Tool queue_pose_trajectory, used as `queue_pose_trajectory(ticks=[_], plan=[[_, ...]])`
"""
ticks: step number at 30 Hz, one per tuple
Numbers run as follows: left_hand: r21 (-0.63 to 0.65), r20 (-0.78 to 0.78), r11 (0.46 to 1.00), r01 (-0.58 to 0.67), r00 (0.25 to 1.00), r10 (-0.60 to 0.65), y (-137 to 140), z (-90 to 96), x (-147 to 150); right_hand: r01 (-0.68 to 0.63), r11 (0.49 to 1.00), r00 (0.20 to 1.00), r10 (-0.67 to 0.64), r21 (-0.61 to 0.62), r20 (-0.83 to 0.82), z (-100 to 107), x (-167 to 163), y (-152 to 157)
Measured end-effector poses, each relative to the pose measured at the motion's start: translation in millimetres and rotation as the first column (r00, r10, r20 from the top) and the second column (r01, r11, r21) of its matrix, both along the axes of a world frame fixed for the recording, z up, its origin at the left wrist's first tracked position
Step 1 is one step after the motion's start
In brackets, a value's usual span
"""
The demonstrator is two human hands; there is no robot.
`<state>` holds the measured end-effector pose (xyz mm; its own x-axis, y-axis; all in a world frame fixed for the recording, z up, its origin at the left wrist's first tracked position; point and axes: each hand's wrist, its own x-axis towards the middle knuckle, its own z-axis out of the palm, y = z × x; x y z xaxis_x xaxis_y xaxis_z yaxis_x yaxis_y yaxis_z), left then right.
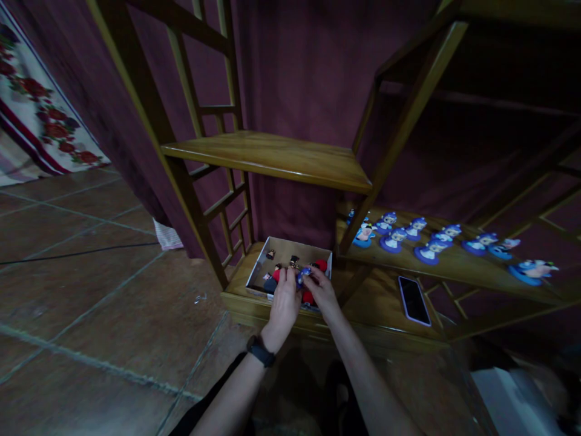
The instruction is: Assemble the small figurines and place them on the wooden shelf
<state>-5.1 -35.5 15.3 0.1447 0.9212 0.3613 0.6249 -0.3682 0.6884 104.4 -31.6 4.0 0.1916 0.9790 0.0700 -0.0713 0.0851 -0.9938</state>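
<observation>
so the step in hand, as far as i can judge, is handling one small blue figure (303, 277) over an open cardboard box (305, 247) on the low shelf. the right hand (323, 290) looks to have its fingertips pinched on the figure. the left hand (285, 297) is right beside it, fingers bent, but i can't tell if they're gripping it too or just resting by it.

imo the next move calls for a light, sure grip and some care around the other bits in the box, like the red piece (321, 265) and the little brown one (270, 254), since it's pretty crowded in there. any lift would also have to clear the box walls.

hard to make out: the hands cover the near part of the box, the figure is half hidden between them, and the thumbs are murky in this light. on the shelf to the right, a post cuts across the leftmost of the row of figures (429, 249), and the pale thing (512, 399) bottom right is blurred.
</observation>
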Motion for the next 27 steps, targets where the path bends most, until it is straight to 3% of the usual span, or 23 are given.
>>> queue_pose_trajectory(ticks=[10,18,23,27], plan=[[0.005,-0.063,0.999,0.043,0.997,-0.043,-5,-0.4,3,0.036,0.999,0.998,-0.037,0.029,0.050,-12,0,7],[-0.003,-0.042,1.000,0.031,0.999,-0.031,-3,0.7,3,0.052,0.999,0.993,-0.053,0.014,0.102,-11,1,7],[-0.012,0.114,1.000,0.001,0.994,0.000,6,-1.5,-1,0.025,1.000,0.998,-0.025,-0.006,0.059,-10,4,5],[-0.121,0.312,0.993,0.011,0.950,0.027,15,-12.1,-3,0.067,0.998,0.997,-0.066,-0.019,0.044,-16,5,6]])
